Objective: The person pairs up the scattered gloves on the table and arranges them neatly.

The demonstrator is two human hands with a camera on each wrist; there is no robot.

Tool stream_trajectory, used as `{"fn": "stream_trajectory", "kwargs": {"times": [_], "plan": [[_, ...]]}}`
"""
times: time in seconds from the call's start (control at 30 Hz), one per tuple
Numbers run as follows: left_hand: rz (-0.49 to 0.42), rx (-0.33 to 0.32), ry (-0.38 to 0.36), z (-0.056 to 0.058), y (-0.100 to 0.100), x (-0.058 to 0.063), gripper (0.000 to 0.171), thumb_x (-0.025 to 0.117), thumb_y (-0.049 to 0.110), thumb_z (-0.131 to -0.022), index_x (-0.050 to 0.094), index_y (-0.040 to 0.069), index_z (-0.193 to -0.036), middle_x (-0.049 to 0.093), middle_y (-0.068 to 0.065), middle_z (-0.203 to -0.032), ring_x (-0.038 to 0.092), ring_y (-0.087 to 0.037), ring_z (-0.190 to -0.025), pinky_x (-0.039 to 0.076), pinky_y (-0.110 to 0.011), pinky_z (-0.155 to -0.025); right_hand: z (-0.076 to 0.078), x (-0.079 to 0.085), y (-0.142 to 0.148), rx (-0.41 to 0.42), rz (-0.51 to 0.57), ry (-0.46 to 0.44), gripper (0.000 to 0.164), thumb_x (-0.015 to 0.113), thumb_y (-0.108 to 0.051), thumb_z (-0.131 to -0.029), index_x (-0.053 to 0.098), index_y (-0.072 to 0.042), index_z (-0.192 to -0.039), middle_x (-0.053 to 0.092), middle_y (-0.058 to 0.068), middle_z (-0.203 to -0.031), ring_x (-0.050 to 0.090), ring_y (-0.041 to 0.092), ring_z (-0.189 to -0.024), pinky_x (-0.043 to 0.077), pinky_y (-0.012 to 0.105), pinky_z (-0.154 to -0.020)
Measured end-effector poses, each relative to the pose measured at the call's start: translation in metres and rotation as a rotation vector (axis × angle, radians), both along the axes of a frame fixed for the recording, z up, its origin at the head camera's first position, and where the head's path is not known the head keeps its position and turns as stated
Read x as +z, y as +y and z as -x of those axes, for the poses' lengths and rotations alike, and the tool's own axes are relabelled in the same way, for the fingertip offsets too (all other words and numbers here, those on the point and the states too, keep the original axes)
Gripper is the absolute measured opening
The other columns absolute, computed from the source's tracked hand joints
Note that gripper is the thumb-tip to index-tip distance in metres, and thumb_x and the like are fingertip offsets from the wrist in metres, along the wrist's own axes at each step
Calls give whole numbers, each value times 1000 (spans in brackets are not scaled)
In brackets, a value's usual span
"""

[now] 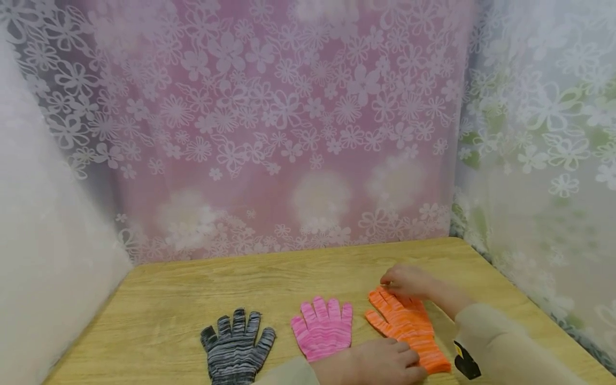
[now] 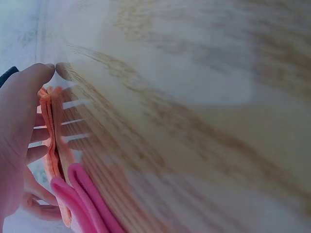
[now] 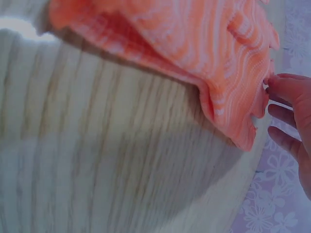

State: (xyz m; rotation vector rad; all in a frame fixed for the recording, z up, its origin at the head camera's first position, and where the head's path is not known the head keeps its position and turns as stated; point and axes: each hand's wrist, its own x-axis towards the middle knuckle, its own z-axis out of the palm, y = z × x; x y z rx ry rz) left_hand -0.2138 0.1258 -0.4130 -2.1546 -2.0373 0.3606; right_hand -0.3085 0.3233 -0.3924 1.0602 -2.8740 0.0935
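An orange striped knit glove [image 1: 409,326] lies at the right of the table, its fingers toward the back. Over its far end my right hand [image 1: 409,280] bends down; in the right wrist view, thumb and forefinger pinch a glove fingertip [image 3: 262,99]. My left hand [image 1: 372,363] lies beside the glove's cuff, fingers extended. In the left wrist view its thumb stands apart from the orange glove [image 2: 53,136], and other fingers are partly hidden behind the fabric. A pink knit glove [image 1: 327,329] lies flat, its lower end covered by my left arm.
A black-and-grey striped glove [image 1: 236,353] lies flat to the left of the pink one. All rest on a wood-grain table [image 1: 269,280]. A pink floral curtain [image 1: 289,133] hangs behind it, with pale sheets at both sides.
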Motion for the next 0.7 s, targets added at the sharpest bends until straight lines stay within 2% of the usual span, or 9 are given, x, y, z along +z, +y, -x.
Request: {"fn": "stream_trajectory", "kwargs": {"times": [0.1,0.2,0.4,0.7], "plan": [[1,-10,-41,1,0,-1,33,39,38,-99,51,23,-126,52,11,-114,46,1,-102,34,-11,-87,2,-6,-2,10,4,31,8,66,-10,-84,69,-8,-92,63,-1,-83,58,15,-75,48,34,-67],[6,-8,-37,1,0,0,33,39,39,-99,51,24,-126,52,12,-112,46,2,-101,34,-10,-87,4,-10,-3,14,14,84,3,68,-9,-82,67,-11,-84,58,-4,-77,54,12,-70,46,30,-63],[36,16,-53,1,2,1,34,38,40,-99,51,24,-126,51,13,-113,45,3,-100,33,-9,-88,8,-11,-7,19,52,134,13,71,-6,-79,63,-16,-77,50,-8,-72,46,7,-64,41,25,-56],[35,0,-53,1,0,1,33,40,38,-98,51,23,-126,51,11,-116,46,2,-104,33,-9,-89,7,-11,-16,-5,22,115,13,68,-4,-80,63,-16,-75,56,-7,-72,55,11,-66,46,28,-59]]}}
